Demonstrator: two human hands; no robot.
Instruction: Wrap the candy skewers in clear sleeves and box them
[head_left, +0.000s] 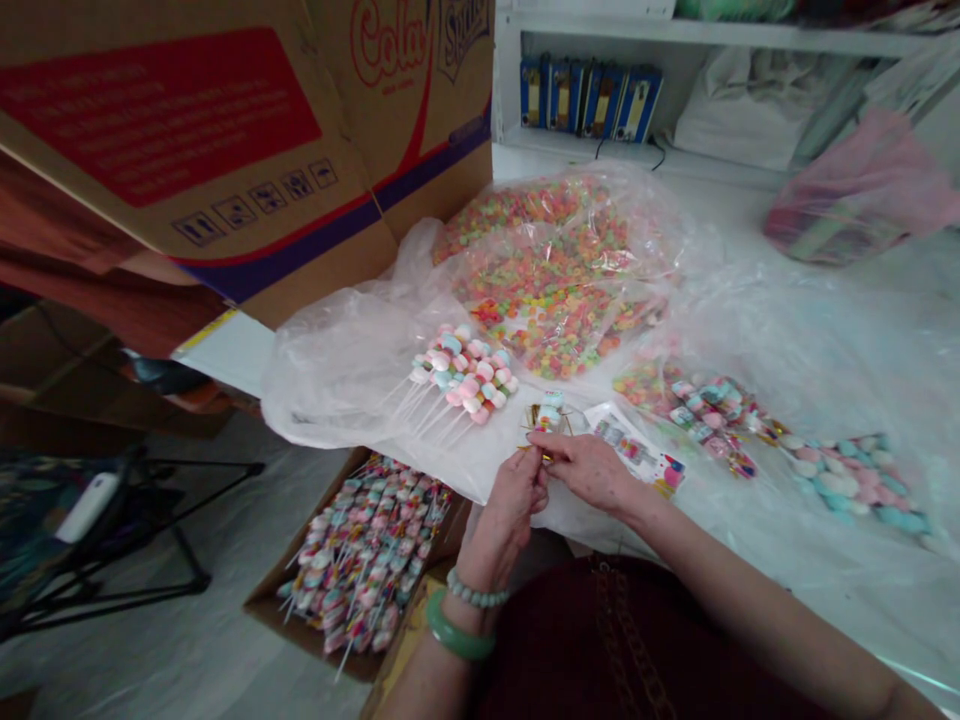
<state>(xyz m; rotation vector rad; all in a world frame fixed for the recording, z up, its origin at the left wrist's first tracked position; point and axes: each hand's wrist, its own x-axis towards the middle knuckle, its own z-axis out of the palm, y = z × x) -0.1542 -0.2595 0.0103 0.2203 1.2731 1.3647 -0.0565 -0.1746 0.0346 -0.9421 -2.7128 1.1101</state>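
Observation:
My left hand (517,492) and my right hand (589,470) meet at the table's near edge, fingertips pinched together. Between them they grip the lower end of a wrapped marshmallow stick (552,402), whose pale blue top points away from me. Thin gold twist ties (534,412) lie beside it, and a bit of gold shows at my fingertips. Exactly how each finger holds the wrapper is too small to make out. To the left, several bare marshmallow sticks (465,375) lie in a bunch, white sticks towards me. Right of my hands is a printed card (637,450).
A large clear bag of colourful ring-shaped pieces (555,250) lies behind. Wrapped marshmallow sticks (716,420) and loose marshmallows (855,475) lie right. Below left stands a carton of wrapped sticks (367,550). A big cardboard box (262,130) rises at the left, with a person's sleeve (67,220) beside it.

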